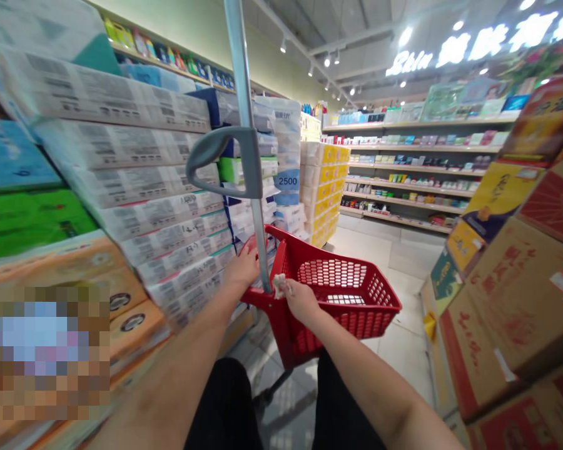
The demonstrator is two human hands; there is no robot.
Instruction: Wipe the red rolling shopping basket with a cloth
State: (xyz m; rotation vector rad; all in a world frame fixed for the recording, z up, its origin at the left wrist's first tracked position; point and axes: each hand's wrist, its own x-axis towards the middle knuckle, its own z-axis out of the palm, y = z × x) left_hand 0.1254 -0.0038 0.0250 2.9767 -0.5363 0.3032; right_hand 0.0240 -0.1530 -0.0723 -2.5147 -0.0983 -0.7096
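Observation:
A red plastic shopping basket [347, 284] with perforated sides is in front of me; no goods show inside it. A metal pole [246, 75] with a grey loop handle [251, 164] rises beside its near end. My left hand [249, 261] is at the basket's rear left rim, next to the pole, its fingers partly hidden. My right hand [298, 297] is closed on a crumpled whitish cloth [279, 285] at the basket's near rim, just right of the pole.
Tall stacks of wrapped paper packs [159, 147] stand close on the left. Cardboard boxes [511, 306] are piled on the right. A tiled aisle floor [403, 294] runs between them towards stocked shelves [417, 147]. A blurred patch covers the lower left.

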